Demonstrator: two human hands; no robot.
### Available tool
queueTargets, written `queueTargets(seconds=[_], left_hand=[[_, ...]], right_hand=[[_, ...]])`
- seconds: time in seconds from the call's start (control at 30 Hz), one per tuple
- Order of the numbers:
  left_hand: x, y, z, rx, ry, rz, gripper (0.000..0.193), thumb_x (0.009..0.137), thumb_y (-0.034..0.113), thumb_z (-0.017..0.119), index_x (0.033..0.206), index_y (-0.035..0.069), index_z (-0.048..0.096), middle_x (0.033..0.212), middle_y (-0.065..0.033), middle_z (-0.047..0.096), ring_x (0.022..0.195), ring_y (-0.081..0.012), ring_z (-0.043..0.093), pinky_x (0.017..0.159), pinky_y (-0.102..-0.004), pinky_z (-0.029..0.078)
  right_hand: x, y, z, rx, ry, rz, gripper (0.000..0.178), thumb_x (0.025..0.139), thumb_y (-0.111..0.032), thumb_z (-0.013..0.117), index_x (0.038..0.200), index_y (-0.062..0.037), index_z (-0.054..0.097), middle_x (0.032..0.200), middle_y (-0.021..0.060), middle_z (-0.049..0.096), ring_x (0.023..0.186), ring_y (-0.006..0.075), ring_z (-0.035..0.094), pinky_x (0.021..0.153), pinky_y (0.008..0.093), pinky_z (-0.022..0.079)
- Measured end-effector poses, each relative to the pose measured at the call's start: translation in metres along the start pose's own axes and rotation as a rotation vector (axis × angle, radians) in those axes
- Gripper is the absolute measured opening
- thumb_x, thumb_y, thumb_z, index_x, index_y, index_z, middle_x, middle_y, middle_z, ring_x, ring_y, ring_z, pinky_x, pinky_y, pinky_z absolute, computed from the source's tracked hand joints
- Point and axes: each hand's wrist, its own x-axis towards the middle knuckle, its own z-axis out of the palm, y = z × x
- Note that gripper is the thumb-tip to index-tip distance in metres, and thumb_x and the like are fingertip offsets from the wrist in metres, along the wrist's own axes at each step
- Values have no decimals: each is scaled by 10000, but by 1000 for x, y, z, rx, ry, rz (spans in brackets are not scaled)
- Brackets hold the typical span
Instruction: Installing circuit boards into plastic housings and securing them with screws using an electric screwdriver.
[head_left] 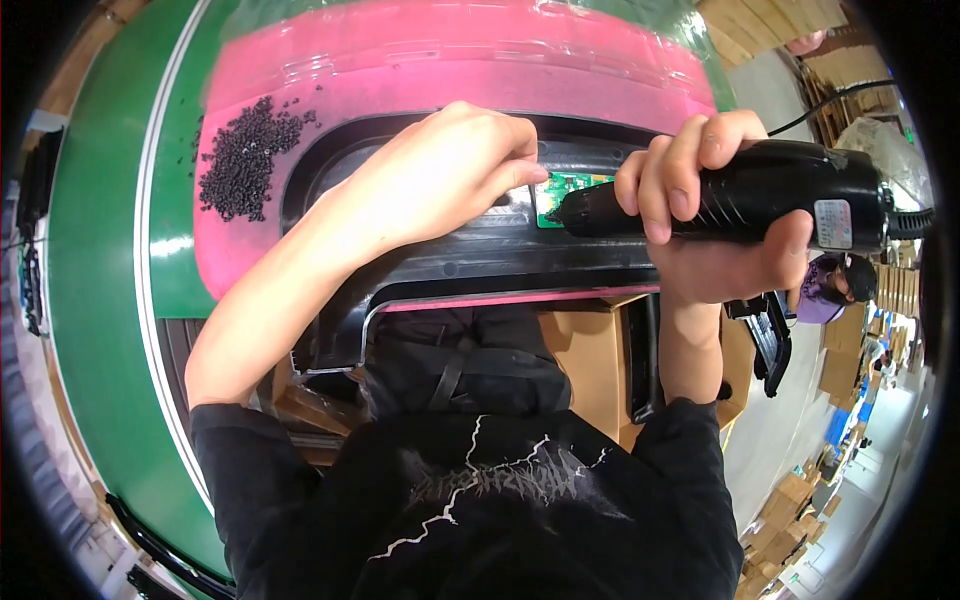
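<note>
My right hand (700, 200) is wrapped around a black electric screwdriver (790, 190), held nearly level with its nose pointing left. That nose reaches over a small green circuit board (551, 207) and covers part of it. The board sits inside a long black plastic housing (450, 262) with raised edges. At the board's upper left corner, the thumb and fingers of my left hand (465, 160) are pinched together. Whatever they hold, if anything, is hidden by the fingers. The screwdriver's tip cannot be made out clearly against the board.
A pile of small black screws (245, 160) lies on the pink mat (225, 255), left of the housing. Clear plastic sheeting (460, 65) covers the mat's far side. A cable (910, 222) trails from the screwdriver. An open cardboard box (595, 360) stands below the table edge.
</note>
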Motion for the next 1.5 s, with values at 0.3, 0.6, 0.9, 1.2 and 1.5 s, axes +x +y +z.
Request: queueTargets(seconds=[0.3, 0.6, 0.9, 1.2, 1.5], left_hand=[[-20, -8, -12, -26, 56, 51, 144, 855, 118, 571, 866, -26, 563, 802, -182, 613, 824, -373, 597, 698, -420, 466], [-25, 8, -24, 6, -9, 55, 158, 834, 137, 608, 874, -7, 556, 825, -152, 617, 833, -352, 606, 703, -414, 469], [-21, 12, -17, 69, -15, 18, 161, 854, 149, 579, 933, 12, 612, 893, -162, 641, 890, -364, 599, 755, -439, 477], [-8, 10, -7, 86, -86, 121, 155, 770, 143, 674, 843, 13, 631, 809, -130, 655, 774, -315, 630, 673, -391, 494], [4, 32, 7, -109, 18, 332, 139, 783, 88, 685, 831, -28, 625, 750, -110, 639, 690, -250, 631, 601, -300, 484]], right_hand=[[5, 4, 49, -187, -44, 26, 564, 766, -567, 658, 877, -62, 433, 628, 6, 457, 436, 89, 412, 446, 245, 355], [13, -6, 45, -40, -113, 5, 585, 769, -564, 661, 925, -44, 442, 628, 13, 461, 437, 102, 431, 444, 255, 367], [16, 2, 35, 184, -273, 7, 390, 772, -175, 728, 980, -5, 446, 633, 34, 483, 518, 90, 457, 454, 223, 372], [2, -18, 24, -42, -107, -62, 571, 784, -576, 630, 954, -57, 465, 624, -7, 458, 441, 97, 423, 457, 261, 364], [8, -45, -14, 145, -357, -358, 622, 756, -631, 631, 1046, -102, 481, 708, -32, 480, 494, 75, 455, 549, 263, 406]])
